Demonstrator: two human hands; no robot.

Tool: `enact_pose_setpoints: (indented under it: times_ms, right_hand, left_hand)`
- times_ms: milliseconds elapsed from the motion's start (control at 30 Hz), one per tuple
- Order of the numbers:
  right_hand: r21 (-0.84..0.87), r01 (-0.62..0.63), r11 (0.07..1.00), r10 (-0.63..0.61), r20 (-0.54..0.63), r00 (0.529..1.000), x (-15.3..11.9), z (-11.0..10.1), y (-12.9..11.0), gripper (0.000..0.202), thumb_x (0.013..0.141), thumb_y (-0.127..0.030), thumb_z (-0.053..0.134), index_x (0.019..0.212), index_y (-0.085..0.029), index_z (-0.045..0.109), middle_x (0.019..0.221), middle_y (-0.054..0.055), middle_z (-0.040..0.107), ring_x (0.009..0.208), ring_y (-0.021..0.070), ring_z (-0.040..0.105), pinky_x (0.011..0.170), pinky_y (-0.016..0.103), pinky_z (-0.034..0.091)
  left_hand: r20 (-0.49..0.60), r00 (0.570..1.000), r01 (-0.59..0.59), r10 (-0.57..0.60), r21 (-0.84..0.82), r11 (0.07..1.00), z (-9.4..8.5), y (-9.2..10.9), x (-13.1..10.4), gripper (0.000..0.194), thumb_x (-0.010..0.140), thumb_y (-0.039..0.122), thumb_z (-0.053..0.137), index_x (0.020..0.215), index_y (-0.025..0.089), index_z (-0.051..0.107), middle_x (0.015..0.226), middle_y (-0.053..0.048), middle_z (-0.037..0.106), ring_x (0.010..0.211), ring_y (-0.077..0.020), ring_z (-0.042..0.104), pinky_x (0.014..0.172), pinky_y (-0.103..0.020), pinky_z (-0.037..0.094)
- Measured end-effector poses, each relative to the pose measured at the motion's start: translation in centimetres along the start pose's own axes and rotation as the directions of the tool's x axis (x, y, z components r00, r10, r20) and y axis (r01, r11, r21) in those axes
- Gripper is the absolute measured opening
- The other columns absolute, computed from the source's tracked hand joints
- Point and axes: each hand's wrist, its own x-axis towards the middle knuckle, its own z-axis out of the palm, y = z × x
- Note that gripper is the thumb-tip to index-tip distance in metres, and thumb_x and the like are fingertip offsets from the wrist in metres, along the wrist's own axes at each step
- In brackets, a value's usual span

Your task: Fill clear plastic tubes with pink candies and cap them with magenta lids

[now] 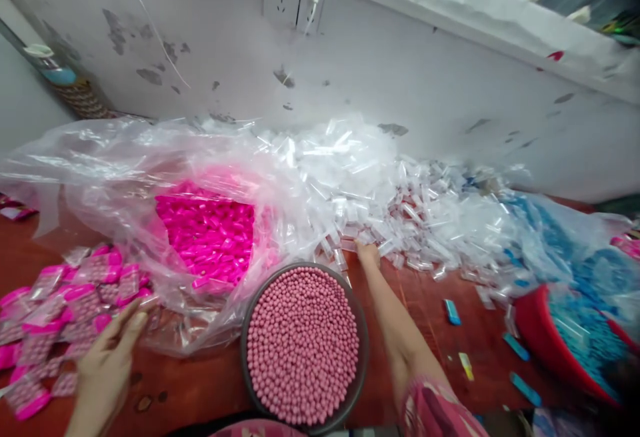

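- Clock centred on the dark bowl [365, 357] of pink beads [303, 343], which sits at the table's [440, 353] near edge.
- Left hand [107, 360]: nine o'clock from the bowl, forearm coming in from the bottom edge, hand pointing toward one o'clock. Thumb and forefinger stretched forward, tips close together, other fingers partly curled. Blurry at the tips; cannot tell if it grips anything.
- Right hand [367, 255]: one o'clock, arm reaching out long and nearly straight, aimed toward eleven. Patterned pink sleeve [440, 407] at the elbow. Fingertips down at the near edge of the clear cases [415, 197]; fingers mostly hidden, cannot tell whether they are closed on one.
- Clear cases: big loose heap, twelve to two o'clock, spread along the wall [350, 63].
- Bead-filled cases with pink ends [83, 297]: piled at nine to ten o'clock, just beside the left hand.
- Pink caps [210, 237]: mass at ten to eleven, inside an open clear plastic bag [115, 157].
- Red bowl [535, 330]: three o'clock, tilted, small blue pieces [583, 320] inside.
- Loose blue stick [453, 312]: between two and three, lying on the wood; yellow-and-white piece [467, 366] just past three.
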Motion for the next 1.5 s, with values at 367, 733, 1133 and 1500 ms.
enact_pose_setpoints:
  times_ms: [367, 733, 1133, 1500]
  right_hand:
    - [0.372, 0.157, 0.915, -0.246, 0.207, 0.947, -4.7, -4.2, 0.1, 0.042, 0.065, -0.048, 0.050, 0.092, -0.016, 0.052, 0.080, 0.003, 0.059, 0.072, 0.0170, 0.056, 0.060, 0.029, 0.046]
    - [0.729, 0.089, 0.678, -0.670, 0.565, 0.481, -25.0, -7.6, -2.2, 0.025, 0.067, -0.029, 0.062, 0.089, -0.019, 0.060, 0.078, 0.000, 0.061, 0.068, 0.0131, 0.054, 0.064, 0.026, 0.044]
    - [0.746, 0.086, 0.660, -0.617, 0.473, 0.629, -30.5, -7.7, 1.5, 0.023, 0.071, -0.033, 0.059, 0.088, -0.018, 0.057, 0.074, 0.000, 0.058, 0.067, 0.0127, 0.052, 0.062, 0.025, 0.043]
    - [0.715, -0.094, 0.692, -0.681, 0.691, 0.243, -33.9, -7.1, 1.9, 0.019, 0.071, -0.033, 0.059, 0.079, -0.016, 0.057, 0.065, -0.001, 0.053, 0.057, 0.0101, 0.048, 0.054, 0.023, 0.039]
  left_hand:
    - [0.739, 0.671, 0.157, 0.062, -0.223, 0.962, 11.4, 3.4, -5.8, 0.040, 0.065, 0.038, 0.062, 0.099, 0.017, 0.061, 0.097, -0.008, 0.065, 0.089, -0.0225, 0.060, 0.085, -0.037, 0.044]
    - [0.662, 0.728, 0.149, 0.178, -0.405, 0.902, 13.7, 4.2, -11.1, 0.027, 0.067, 0.032, 0.060, 0.085, 0.012, 0.065, 0.086, -0.007, 0.066, 0.079, -0.0182, 0.059, 0.075, -0.030, 0.045]
    - [0.512, 0.797, -0.052, 0.320, -0.470, 0.881, 8.2, 4.3, -9.1, 0.021, 0.068, 0.032, 0.060, 0.080, 0.015, 0.062, 0.071, -0.001, 0.063, 0.069, -0.0134, 0.057, 0.069, -0.024, 0.043]
    - [0.648, 0.707, 0.349, 0.284, -0.669, 0.656, 5.7, 5.3, -11.6, 0.031, 0.072, 0.044, 0.052, 0.064, 0.014, 0.051, 0.060, -0.002, 0.060, 0.072, -0.0194, 0.061, 0.071, -0.033, 0.044]
